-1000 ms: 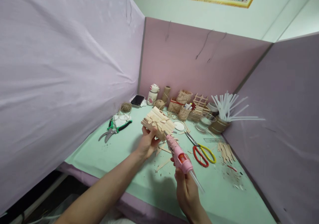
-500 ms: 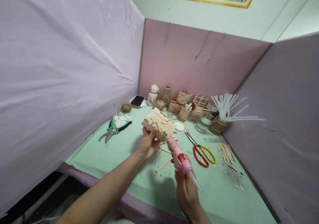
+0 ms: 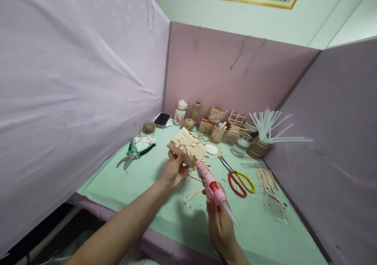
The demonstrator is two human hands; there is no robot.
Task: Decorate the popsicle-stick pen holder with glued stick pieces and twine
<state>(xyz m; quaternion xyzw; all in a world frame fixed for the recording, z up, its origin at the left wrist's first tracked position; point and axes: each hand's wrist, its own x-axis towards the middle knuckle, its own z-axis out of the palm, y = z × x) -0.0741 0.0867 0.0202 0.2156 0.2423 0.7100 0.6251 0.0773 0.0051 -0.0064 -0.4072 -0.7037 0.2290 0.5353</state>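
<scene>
My left hand (image 3: 175, 169) grips the near edge of a box-like piece built of wooden craft sticks (image 3: 193, 144), held tilted above the table. Petal-shaped bits of wood form a flower on its upper face. In my right hand (image 3: 219, 218) is a pink hot glue gun (image 3: 209, 181), with a clear glue stick poking out of its back end. The gun's nozzle is at the near right edge of the stick piece; whether it touches I cannot tell. Loose stick scraps (image 3: 193, 196) lie below.
Red-and-yellow-handled scissors (image 3: 237, 180) lie right of the glue gun, green-handled pruning shears (image 3: 134, 155) to the left. Toward the back stand a white bottle (image 3: 180, 112), twine balls (image 3: 187, 124), a clear bowl (image 3: 242, 145) and a holder of glue sticks (image 3: 259, 148). Cloth-covered partitions (image 3: 241, 72) enclose the table.
Almost nothing differs. Both hands, the craft-stick piece and the glue gun keep the same position, and the view has shifted very slightly.
</scene>
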